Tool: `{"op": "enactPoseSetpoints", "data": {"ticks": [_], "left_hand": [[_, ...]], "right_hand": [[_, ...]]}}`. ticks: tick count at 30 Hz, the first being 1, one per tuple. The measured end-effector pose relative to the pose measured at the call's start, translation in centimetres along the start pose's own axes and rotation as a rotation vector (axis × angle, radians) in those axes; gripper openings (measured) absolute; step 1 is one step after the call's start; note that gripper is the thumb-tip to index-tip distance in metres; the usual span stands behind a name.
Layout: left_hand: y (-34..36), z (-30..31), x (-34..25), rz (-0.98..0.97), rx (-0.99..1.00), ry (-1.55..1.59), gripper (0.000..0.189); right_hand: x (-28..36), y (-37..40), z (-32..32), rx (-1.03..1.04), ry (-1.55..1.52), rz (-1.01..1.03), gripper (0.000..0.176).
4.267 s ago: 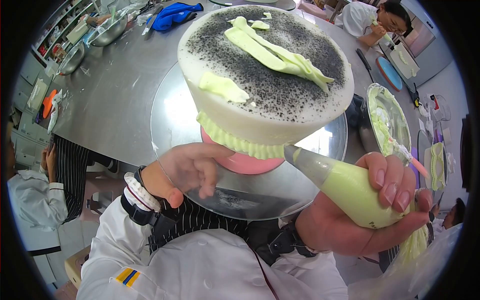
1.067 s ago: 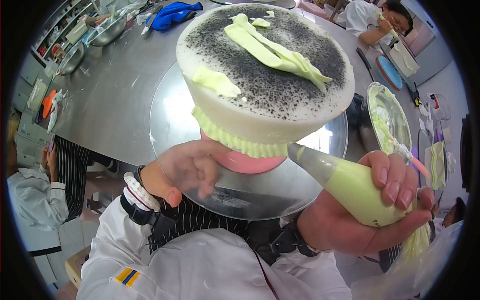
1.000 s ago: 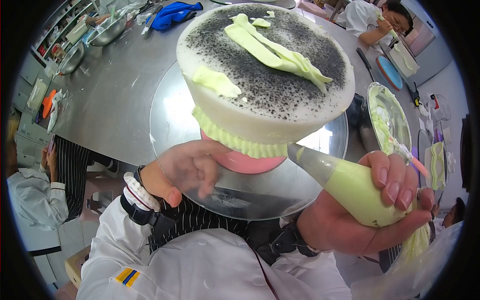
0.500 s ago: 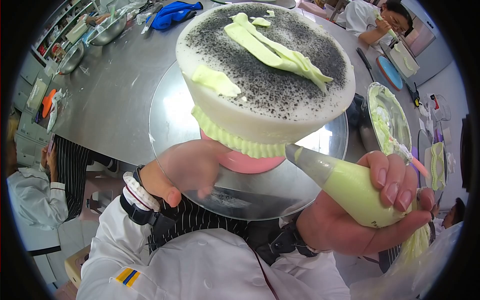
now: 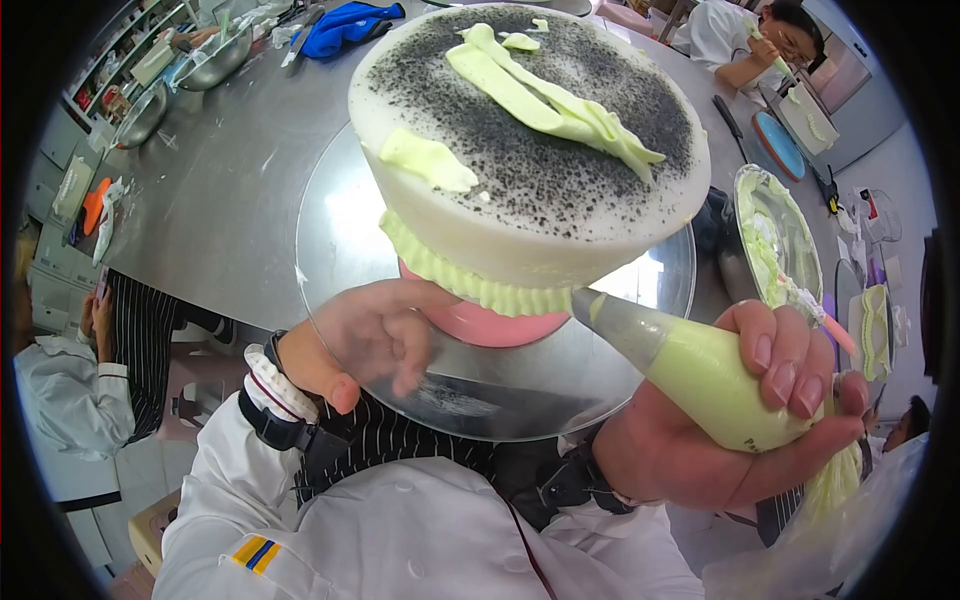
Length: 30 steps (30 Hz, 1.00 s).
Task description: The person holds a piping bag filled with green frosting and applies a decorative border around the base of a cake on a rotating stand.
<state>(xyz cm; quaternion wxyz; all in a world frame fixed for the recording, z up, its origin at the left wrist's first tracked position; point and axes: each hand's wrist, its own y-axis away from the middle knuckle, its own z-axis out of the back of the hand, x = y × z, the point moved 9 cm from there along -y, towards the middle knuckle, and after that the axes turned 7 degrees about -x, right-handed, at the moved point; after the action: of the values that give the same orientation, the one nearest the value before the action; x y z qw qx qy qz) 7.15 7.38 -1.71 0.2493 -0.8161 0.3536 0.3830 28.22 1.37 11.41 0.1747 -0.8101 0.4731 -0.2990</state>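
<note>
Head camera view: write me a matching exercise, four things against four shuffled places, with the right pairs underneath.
1. Piping bag
2. Left hand
3. Ruffled pale-green border
4. Blue cloth

A. Along the lower edge of the white cake form
B. On the metal table, beyond the cake form
C. Gripped in the right hand
D. Fingers seen through the clear round plate

Pairs: 1-C, 2-D, 3-A, 4-B

Bright overall, white glare on clear turntable point(image 5: 345, 215), fisheye warp @ edges w/ blk corners, bkgd soft.
</note>
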Motion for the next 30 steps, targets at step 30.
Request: {"op": "enactPoseSetpoints", "data": {"ticks": [30], "left_hand": [[-0.04,0.25,0.07,0.002,-0.010,-0.033,0.097]], "right_hand": [[0.03,-0.24,0.55,-0.052,-0.002,0.007,0.018]]}}
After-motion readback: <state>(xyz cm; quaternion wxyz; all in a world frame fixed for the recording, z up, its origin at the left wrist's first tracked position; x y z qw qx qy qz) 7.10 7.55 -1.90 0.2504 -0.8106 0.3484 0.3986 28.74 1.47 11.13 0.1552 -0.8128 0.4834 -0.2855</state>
